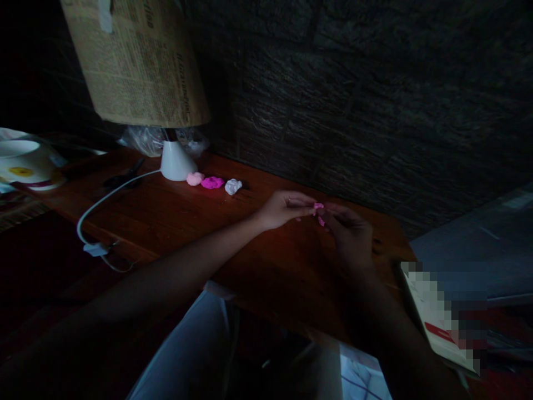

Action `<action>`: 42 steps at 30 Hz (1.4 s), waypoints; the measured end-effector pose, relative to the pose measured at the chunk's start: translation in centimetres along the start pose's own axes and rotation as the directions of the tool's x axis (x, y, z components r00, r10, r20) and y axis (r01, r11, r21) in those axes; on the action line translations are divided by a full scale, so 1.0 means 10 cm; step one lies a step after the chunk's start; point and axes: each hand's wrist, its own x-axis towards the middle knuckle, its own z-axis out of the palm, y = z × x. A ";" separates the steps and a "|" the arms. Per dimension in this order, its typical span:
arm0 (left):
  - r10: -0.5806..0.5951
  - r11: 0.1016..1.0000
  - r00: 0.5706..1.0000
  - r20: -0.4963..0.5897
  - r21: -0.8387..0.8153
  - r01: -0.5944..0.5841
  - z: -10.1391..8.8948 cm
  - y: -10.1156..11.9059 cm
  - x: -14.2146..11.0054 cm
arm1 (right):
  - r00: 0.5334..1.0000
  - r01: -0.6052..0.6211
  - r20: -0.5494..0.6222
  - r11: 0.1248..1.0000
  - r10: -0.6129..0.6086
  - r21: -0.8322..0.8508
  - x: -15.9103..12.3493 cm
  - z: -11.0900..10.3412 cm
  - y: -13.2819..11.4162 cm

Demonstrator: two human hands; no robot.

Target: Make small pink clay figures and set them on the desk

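A small piece of pink modelling clay is pinched between the fingertips of both my hands, above the wooden table. My left hand reaches in from the left, thumb and fingers closed on the clay. From the right, my right hand grips the same piece, and its fingers partly cover it. Left of my hands, three lumps lie in a row on the table: a light pink lump, a bright magenta lump and a whitish lump.
A lamp with a newspaper-covered shade and white base stands at the back left, its white cable hanging over the front edge. A white tub is far left. A book lies at right. A dark brick wall rises behind.
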 end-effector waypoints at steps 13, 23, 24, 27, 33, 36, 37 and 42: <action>0.024 0.999 0.999 -0.026 0.032 -0.023 0.00 0.00 0.00 | 0.999 0.005 0.050 0.999 -0.003 -0.042 -0.01 -0.01 0.00; 0.027 0.998 0.997 -0.070 0.055 -0.023 0.04 0.00 -0.02 | 0.999 0.031 0.040 0.994 -0.027 -0.101 -0.02 0.02 0.01; 0.032 0.998 0.997 -0.076 0.058 -0.028 0.05 0.00 -0.02 | 0.999 0.029 0.035 0.994 -0.025 -0.106 -0.02 0.03 0.01; 0.052 0.997 0.994 -0.097 0.061 -0.046 0.05 0.01 -0.02 | 1.000 0.013 0.016 0.994 -0.012 -0.106 -0.03 0.03 0.02; 0.074 0.996 0.990 -0.119 0.060 -0.067 0.06 0.00 -0.02 | 1.000 0.007 0.004 0.997 -0.006 -0.079 -0.04 0.04 0.04; 0.106 0.994 0.987 -0.122 0.053 -0.100 0.07 0.00 -0.02 | 1.000 0.006 -0.014 0.996 -0.008 -0.090 -0.04 0.04 0.02; 0.120 0.992 0.985 -0.126 0.051 -0.114 0.07 0.00 -0.02 | 1.000 0.008 -0.013 0.995 -0.009 -0.097 -0.04 0.04 0.02; 0.164 0.986 0.974 -0.158 0.066 -0.156 0.09 -0.03 0.00 | 0.997 0.077 -0.014 0.986 -0.080 -0.151 -0.04 0.04 0.03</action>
